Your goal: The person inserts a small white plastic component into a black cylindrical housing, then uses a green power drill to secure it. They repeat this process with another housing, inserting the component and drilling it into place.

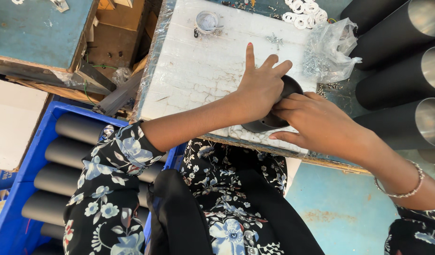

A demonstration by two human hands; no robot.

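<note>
both hands are on a black tube [274,118] standing on the white pad [198,75] near its front edge. left hand [261,87] rests on top, fingers spread, index sticking up. right hand [316,123] curls round its side. bag of screws [328,54] just behind, more tubes in the blue crate [19,208].
</note>
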